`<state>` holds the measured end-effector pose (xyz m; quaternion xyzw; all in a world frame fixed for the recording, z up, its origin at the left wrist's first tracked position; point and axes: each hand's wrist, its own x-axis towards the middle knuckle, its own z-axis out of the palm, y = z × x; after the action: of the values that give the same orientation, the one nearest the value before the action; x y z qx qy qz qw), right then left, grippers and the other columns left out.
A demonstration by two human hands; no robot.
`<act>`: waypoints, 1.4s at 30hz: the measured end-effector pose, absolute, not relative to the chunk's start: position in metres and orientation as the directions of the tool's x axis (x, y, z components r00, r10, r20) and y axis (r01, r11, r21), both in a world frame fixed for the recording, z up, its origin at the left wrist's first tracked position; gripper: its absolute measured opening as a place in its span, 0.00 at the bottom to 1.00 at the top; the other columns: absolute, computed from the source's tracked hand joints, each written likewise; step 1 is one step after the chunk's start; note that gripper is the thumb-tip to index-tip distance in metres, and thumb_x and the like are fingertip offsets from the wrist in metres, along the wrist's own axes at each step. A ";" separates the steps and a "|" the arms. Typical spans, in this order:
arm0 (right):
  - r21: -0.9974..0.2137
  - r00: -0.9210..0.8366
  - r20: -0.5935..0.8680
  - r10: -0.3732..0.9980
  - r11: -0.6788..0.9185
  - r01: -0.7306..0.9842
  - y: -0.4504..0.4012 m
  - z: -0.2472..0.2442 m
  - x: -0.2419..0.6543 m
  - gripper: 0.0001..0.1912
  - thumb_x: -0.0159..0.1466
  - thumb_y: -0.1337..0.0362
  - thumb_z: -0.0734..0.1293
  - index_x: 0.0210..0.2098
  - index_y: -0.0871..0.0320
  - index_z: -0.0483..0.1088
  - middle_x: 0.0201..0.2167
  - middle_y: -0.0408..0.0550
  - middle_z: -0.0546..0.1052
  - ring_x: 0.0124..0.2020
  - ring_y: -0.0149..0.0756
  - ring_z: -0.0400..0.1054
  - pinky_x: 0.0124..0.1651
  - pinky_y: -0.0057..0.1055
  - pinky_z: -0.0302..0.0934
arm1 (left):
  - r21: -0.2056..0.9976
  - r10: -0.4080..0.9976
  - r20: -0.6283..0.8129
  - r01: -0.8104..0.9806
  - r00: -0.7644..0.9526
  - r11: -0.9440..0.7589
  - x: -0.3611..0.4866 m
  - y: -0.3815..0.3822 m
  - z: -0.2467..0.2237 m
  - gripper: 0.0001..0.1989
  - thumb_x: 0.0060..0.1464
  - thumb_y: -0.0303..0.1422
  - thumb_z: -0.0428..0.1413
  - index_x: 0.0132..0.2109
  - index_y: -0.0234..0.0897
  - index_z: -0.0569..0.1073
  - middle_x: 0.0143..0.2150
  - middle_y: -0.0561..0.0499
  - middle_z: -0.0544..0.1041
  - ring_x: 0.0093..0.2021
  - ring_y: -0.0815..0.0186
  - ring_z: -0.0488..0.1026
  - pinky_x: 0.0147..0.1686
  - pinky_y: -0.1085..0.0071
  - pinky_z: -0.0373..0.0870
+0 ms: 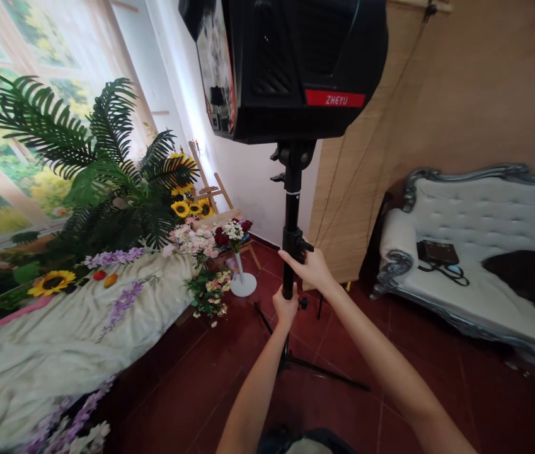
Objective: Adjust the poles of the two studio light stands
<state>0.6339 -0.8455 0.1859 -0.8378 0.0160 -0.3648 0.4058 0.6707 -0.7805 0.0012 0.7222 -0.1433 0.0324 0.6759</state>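
Observation:
A black studio light [290, 69] with a red ZHEYU label tops an upright black light stand [292, 211] in front of me. Around the pole, low down, my left hand [286, 306] is closed. My right hand [312, 268] is closed higher up, by the collar and its black clamp knob [305, 244]. Part of the pole between and behind the fingers is hidden. Below my hands, the stand's thin legs [338, 372] spread on the red tiled floor.
At left, a cream-draped surface [154, 302] carries flowers and fruit, with a palm plant [120, 157] behind. A white flower stand [242, 285] and wooden easel [220, 189] stand beyond. A tufted sofa [498, 208] is at right, with a dark bag [437, 252] on it.

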 end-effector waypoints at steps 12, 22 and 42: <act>-0.781 0.900 0.371 -0.228 -0.601 0.170 -0.861 0.019 0.561 0.17 0.64 0.58 0.57 0.51 0.54 0.62 0.49 0.50 0.71 0.51 0.39 0.65 0.55 0.41 0.58 | 0.965 -0.131 0.245 -0.255 0.961 -0.068 0.671 -0.783 0.002 0.21 0.50 0.49 0.51 0.27 0.34 0.70 0.21 0.49 0.73 0.22 0.68 0.70 0.24 0.75 0.66; -0.845 0.902 0.284 -0.325 -0.529 0.075 -0.871 0.003 0.573 0.14 0.61 0.54 0.59 0.41 0.54 0.69 0.37 0.46 0.77 0.40 0.40 0.72 0.45 0.35 0.64 | 0.969 -0.139 0.233 -0.241 0.963 -0.049 0.670 -0.782 0.005 0.21 0.48 0.50 0.53 0.27 0.34 0.71 0.21 0.49 0.74 0.22 0.67 0.71 0.25 0.74 0.67; -0.785 0.891 0.345 -0.296 -0.611 0.101 -0.878 0.007 0.567 0.21 0.60 0.52 0.62 0.50 0.51 0.65 0.45 0.47 0.74 0.41 0.39 0.70 0.44 0.36 0.64 | 0.972 -0.154 0.222 -0.231 0.963 -0.043 0.671 -0.783 0.003 0.22 0.49 0.50 0.52 0.27 0.34 0.71 0.21 0.49 0.74 0.22 0.67 0.72 0.24 0.75 0.67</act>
<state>0.5668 -0.8778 0.0075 -0.8683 0.0562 -0.2271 0.4374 0.6706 -0.7829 0.0030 0.7215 -0.1332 0.0285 0.6789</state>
